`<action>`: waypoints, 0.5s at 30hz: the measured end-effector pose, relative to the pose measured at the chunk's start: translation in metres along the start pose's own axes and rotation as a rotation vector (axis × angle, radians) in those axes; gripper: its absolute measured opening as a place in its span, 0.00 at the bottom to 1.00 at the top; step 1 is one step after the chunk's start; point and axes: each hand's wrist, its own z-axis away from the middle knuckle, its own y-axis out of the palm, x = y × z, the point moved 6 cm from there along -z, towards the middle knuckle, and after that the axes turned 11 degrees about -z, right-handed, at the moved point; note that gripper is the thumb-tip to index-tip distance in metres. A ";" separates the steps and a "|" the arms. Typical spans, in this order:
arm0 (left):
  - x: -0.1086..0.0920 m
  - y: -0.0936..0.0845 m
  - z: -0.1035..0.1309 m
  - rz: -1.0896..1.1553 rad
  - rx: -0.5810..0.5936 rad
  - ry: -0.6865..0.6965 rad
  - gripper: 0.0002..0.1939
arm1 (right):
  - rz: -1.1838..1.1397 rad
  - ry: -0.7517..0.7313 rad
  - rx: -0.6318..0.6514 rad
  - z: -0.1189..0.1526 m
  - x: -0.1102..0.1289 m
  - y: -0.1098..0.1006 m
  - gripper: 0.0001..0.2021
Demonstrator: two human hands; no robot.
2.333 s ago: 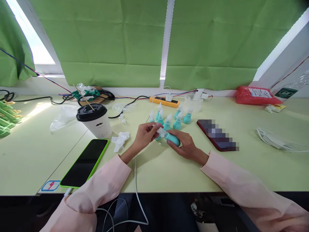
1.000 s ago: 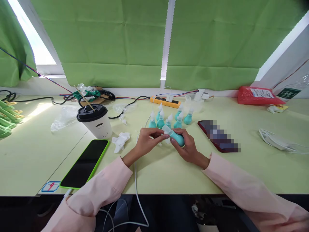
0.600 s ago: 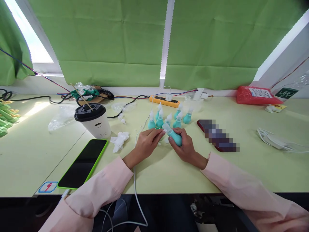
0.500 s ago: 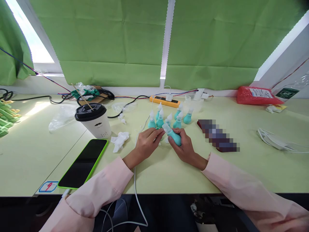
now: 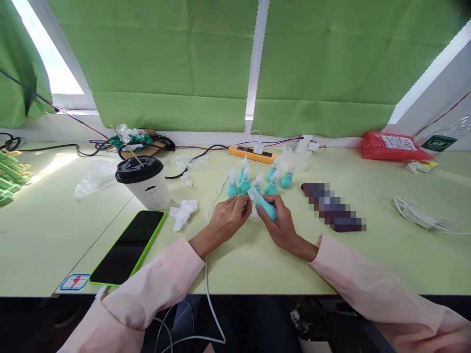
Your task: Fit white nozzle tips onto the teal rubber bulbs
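My right hand (image 5: 281,223) is wrapped round a teal squeeze bulb (image 5: 268,208), which lies tilted with its clear tip toward the upper left. My left hand (image 5: 228,215) is closed beside that tip, its fingers pinched on something small, partly teal, that I cannot make out. Just beyond my hands stand several more teal bulbs (image 5: 232,187) with clear pointed tips, upright on the pale table (image 5: 265,269). A small whitish piece shows on the table between my hands.
A lidded paper cup (image 5: 149,189), a green-edged phone (image 5: 128,247) and crumpled tissue (image 5: 183,214) are on the left. Behind the bulbs lies an orange power strip (image 5: 252,154). A white cable (image 5: 206,274) runs beside my left wrist. Rightward are a blurred dark object (image 5: 331,208) and a red package (image 5: 393,146).
The fingers of my left hand have shifted slightly at the bulb's tip and look more bunched. My right hand keeps its hold on the bulb. The view has moved very slightly.
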 end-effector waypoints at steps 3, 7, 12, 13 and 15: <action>0.001 0.000 0.000 0.015 0.017 -0.005 0.07 | -0.080 0.089 -0.027 -0.003 -0.007 -0.003 0.09; 0.004 0.008 -0.001 0.054 0.207 0.005 0.11 | -0.142 0.139 -0.127 -0.011 -0.019 -0.015 0.10; 0.004 0.033 0.006 0.057 0.664 0.087 0.12 | -0.214 0.087 -0.167 -0.013 -0.021 -0.021 0.10; 0.004 0.036 0.009 0.042 0.715 0.108 0.12 | -0.218 0.083 -0.157 -0.013 -0.020 -0.020 0.10; 0.004 0.042 0.014 0.011 0.772 0.154 0.11 | -0.214 0.084 -0.130 -0.012 -0.019 -0.017 0.10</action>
